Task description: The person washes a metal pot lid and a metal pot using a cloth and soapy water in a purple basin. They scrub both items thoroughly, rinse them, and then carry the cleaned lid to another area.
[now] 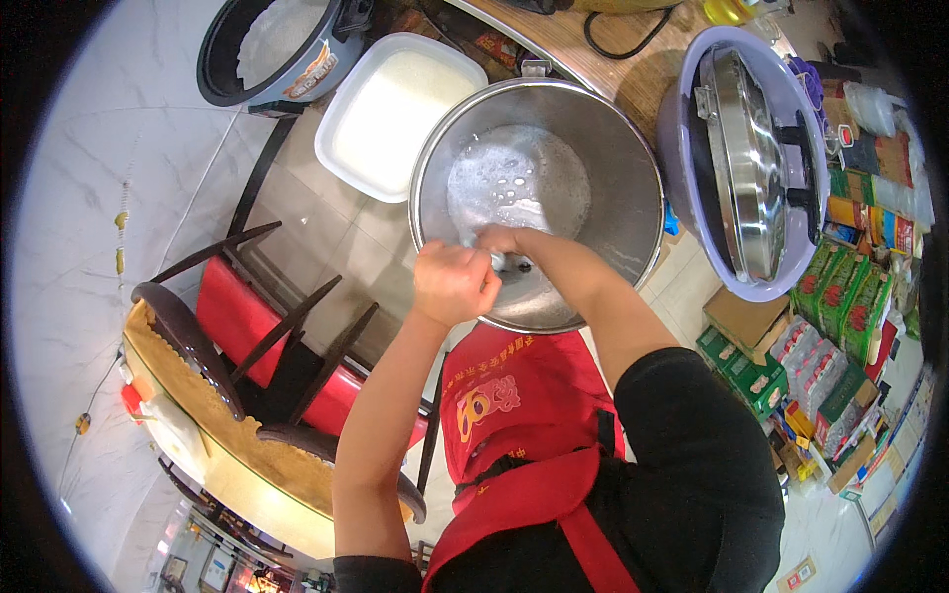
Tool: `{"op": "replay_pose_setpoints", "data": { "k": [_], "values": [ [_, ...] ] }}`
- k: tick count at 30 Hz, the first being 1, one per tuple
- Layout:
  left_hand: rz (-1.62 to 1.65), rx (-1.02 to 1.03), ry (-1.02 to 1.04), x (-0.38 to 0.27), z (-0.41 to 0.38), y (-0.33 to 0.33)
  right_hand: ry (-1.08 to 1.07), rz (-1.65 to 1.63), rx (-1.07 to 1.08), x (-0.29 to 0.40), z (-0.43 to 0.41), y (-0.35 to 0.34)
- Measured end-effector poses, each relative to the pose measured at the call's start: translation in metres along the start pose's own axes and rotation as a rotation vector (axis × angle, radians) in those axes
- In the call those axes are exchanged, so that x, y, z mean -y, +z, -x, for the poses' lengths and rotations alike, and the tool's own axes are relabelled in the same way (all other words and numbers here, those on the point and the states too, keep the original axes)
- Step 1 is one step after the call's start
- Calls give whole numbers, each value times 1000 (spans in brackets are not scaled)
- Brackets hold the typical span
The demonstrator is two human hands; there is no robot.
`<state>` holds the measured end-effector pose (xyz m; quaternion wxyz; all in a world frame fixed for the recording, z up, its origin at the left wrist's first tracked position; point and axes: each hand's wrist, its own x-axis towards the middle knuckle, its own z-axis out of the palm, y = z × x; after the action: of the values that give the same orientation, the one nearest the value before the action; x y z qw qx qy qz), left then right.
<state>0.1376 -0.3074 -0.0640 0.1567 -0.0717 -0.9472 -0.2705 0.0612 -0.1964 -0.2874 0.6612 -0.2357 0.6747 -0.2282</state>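
Note:
A large stainless-steel pot (619, 170) stands open before me with foamy, cloudy liquid (519, 174) at its bottom. My left hand (454, 280) is a tight fist over the pot's near left rim. A small whitish thing (499, 261), perhaps wet cloth, pokes out beside that fist. Inside the pot, close by the fist, is my right hand (498, 239); its fingers are blurred and partly hidden, so its hold does not show. A small dark round spot (525, 265) shows on the pot's near inner wall below the right forearm.
Left of the pot is a white plastic tub (348, 81) of pale liquid or grains, beyond it a blue-grey bin (326, 67). A purple basin (671, 133) at right holds a steel lid (749, 170). Red-seated chairs (245, 319) stand left; stacked boxed goods (741, 378) lie right.

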Motion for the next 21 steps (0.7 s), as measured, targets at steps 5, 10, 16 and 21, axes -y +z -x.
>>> {"op": "replay_pose_setpoints", "data": {
  "k": [5,10,16,21],
  "values": [
    [-13,26,19,1,-4,-1,175,506,347,-81,20,-19],
    [-35,36,-6,1,4,-1,477,1164,229,-43,73,-45],
    [8,35,1,1,1,-2,128,795,301,-21,63,-17],
    [-16,53,-10,1,2,0,-310,88,67,40,43,-2]
  ]
}}
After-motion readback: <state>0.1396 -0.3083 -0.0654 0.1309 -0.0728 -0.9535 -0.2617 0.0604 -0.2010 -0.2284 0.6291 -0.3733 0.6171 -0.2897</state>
